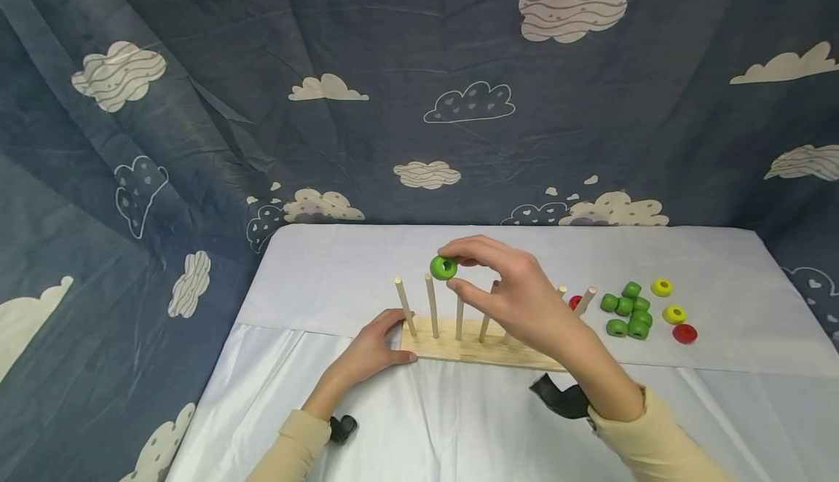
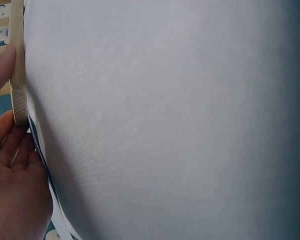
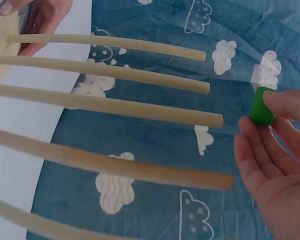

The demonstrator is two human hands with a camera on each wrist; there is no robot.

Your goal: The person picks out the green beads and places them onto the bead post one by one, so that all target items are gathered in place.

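Observation:
A green bead (image 1: pixel 438 269) with a round hole is pinched between the thumb and fingers of my right hand (image 1: pixel 524 293). It is held up by the top of the second peg (image 1: pixel 431 300) from the left, overlapping it in the head view; in the right wrist view the bead (image 3: pixel 261 109) is apart from the peg tips. The pegs stand in a wooden board (image 1: pixel 452 349), and no beads show on them. My left hand (image 1: pixel 367 352) grips the board's left end, thumb at the front side. My right forearm hides part of the board's right side.
Right of the board lie several green beads (image 1: pixel 624 306), two yellow beads (image 1: pixel 662 287) and a red bead (image 1: pixel 684 333). Another red bead (image 1: pixel 574 302) shows behind the rightmost pegs. White cloth (image 1: pixel 472 424) covers the table; a cloud-patterned curtain (image 1: pixel 393 132) hangs behind.

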